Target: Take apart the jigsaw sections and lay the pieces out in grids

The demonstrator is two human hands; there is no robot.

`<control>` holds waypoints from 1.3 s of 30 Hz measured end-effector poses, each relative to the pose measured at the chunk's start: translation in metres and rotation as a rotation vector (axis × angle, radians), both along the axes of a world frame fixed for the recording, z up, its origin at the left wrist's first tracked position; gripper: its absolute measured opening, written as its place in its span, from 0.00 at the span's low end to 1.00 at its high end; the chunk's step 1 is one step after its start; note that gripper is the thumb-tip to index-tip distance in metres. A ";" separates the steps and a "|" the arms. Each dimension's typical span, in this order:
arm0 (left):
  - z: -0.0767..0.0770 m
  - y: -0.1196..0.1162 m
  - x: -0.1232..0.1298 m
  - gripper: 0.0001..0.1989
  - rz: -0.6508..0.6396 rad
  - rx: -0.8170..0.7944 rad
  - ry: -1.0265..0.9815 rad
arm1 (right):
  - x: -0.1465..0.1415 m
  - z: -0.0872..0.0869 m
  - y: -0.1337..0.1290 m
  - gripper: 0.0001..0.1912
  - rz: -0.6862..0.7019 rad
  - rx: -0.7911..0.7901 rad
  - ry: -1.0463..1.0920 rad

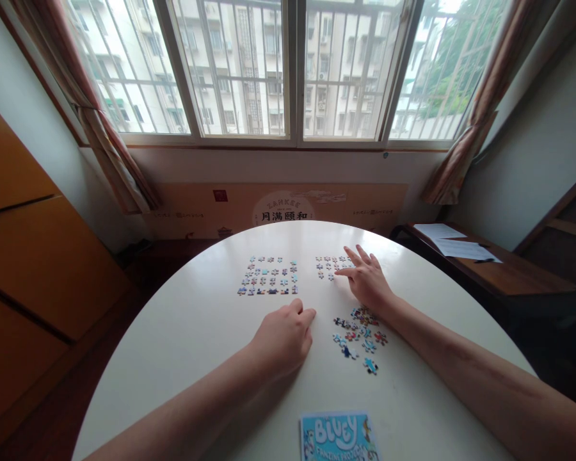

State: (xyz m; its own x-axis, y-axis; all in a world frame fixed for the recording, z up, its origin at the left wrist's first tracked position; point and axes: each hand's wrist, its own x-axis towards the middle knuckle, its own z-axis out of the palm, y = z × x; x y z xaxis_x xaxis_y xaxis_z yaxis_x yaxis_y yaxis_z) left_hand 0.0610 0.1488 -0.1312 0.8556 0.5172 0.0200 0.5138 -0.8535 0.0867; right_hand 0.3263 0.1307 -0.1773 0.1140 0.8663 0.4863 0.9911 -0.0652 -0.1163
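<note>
My right hand (367,278) reaches over the right group of puzzle pieces (325,259), its fingers spread; its index fingertip is at the lower right pieces, and part of the group is hidden beneath it. My left hand (285,330) rests on the table with curled fingers, below the left group of puzzle pieces (273,282); whatever its fingers may hold is hidden. That left group lies in rows, some pieces joined along the bottom row. A loose heap of puzzle pieces (365,333) lies between my forearms, mostly blue, with some reddish and dark ones.
A round white table (173,358) carries everything. At its near edge lies a blue card marked "Bluey" (338,438). Beyond stand a printed cardboard panel (187,205) and barred windows. On the right, papers and pens lie on a brown side table (523,275).
</note>
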 end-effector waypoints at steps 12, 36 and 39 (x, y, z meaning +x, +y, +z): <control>0.001 0.000 -0.001 0.11 -0.002 -0.006 -0.001 | -0.004 0.004 -0.002 0.21 0.045 -0.051 0.015; -0.003 0.001 -0.001 0.13 -0.020 0.018 -0.042 | 0.002 -0.002 0.002 0.23 0.055 0.071 -0.011; -0.006 0.004 -0.002 0.13 -0.032 0.027 -0.064 | 0.001 0.007 -0.002 0.24 0.066 0.156 0.001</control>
State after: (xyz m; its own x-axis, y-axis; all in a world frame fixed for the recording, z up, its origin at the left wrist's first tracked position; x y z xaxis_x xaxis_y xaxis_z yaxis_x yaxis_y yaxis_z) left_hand 0.0590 0.1524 -0.1372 0.8684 0.4879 0.0889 0.4802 -0.8720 0.0954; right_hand 0.3271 0.1282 -0.1707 0.0600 0.7857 0.6157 0.9924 0.0192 -0.1212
